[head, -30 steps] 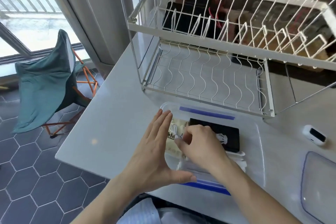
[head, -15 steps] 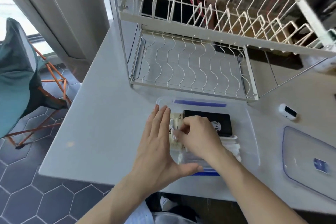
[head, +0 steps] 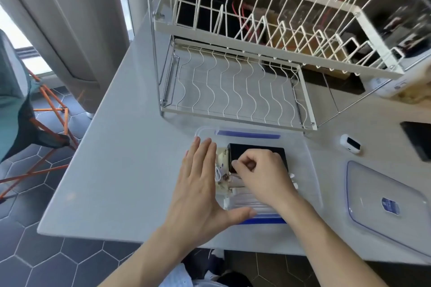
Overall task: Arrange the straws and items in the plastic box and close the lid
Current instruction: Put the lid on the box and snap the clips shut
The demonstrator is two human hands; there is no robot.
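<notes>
On the pale grey countertop (head: pixel 121 170), just in front of the white wire dish rack (head: pixel 235 91), the clear rectangular plastic box with blue clip edges (head: pixel 300 147) is being packed. The left hand (head: pixel 198 184) is laid flat against the box's left wall, fingers straight and grasping nothing, with the thumb stretched along the near blue edge; the box is thereby steadied. The right hand (head: pixel 263 175) is curled over the contents, fingertips pinched together at the near left corner of the flat black rectangular packet (head: pixel 254 150). What exactly is pinched cannot be told, since the fingers cover it. Beside the black packet, at the left end, a cream printed sachet (head: pixel 222 156) and a thin white coiled cable (head: pixel 218 171) are seen, and the white paper-wrapped straws (head: pixel 242 199) lie along the near side under the right wrist.

The step is judged to be the settling of loose items so that nothing stands above the rim. It would be done well if the cable were tucked down flat, the straws kept parallel to the long wall, and the steadying hand kept on the wall until the contents lie level. The clear lid with a blue label (head: pixel 387 196) lies well apart to the right, not yet fitted.
</notes>
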